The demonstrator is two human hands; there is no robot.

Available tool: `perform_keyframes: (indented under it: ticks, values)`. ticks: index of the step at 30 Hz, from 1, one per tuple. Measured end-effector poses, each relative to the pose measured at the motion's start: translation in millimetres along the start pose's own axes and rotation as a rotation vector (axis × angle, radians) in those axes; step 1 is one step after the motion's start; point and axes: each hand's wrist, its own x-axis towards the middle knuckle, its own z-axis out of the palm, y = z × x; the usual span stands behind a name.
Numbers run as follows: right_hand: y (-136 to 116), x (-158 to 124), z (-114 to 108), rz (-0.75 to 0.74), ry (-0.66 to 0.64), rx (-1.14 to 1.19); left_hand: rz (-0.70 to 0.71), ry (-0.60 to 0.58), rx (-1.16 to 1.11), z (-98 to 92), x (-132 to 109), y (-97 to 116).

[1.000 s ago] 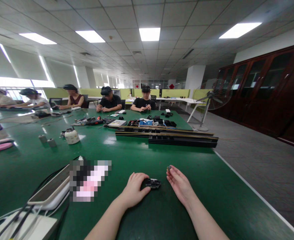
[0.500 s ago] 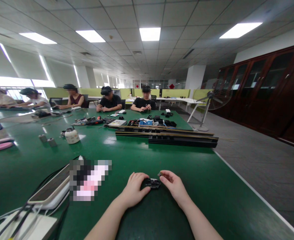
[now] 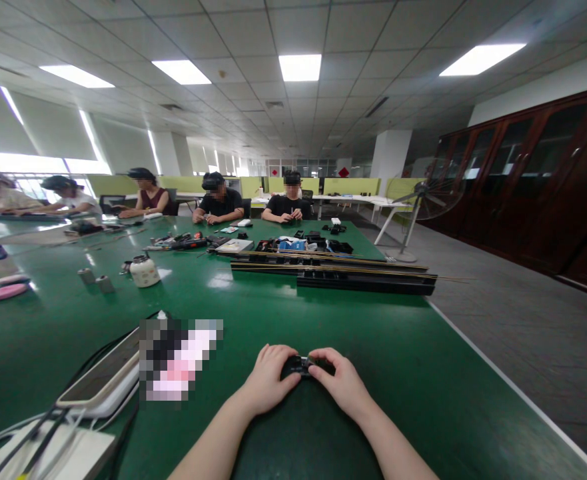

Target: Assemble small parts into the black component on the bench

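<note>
A small black plastic housing (image 3: pixel 297 365) with fittings inside sits low over the green table; its exact kind is unclear. My left hand (image 3: pixel 269 379) grips its left end between thumb and fingers. At the right end, my right hand (image 3: pixel 340 379) pinches a small dark piece (image 3: pixel 311 361) against the housing. My fingers cover most of that piece, so its shape is hard to make out.
To the left lie a phone (image 3: pixel 106 370) and cables beside a blurred patch. Farther off are a white jar (image 3: pixel 144 272), two metal cylinders (image 3: pixel 104 284) and long black rails (image 3: pixel 366 281) with thin rods. People (image 3: pixel 288 203) sit across the table (image 3: pixel 398 360).
My right hand has moved left and brought the small dark piece down onto the housing's right part. My left hand keeps its hold in the same place.
</note>
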Motion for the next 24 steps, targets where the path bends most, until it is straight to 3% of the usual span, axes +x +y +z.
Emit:
perform_keyframes:
  ticks: [24]
  values:
    - [-7.0, -5.0, 1.0, -0.196, -0.109, -0.318, 0.001, 0.011, 0.015, 3.8, -0.7, -2.9]
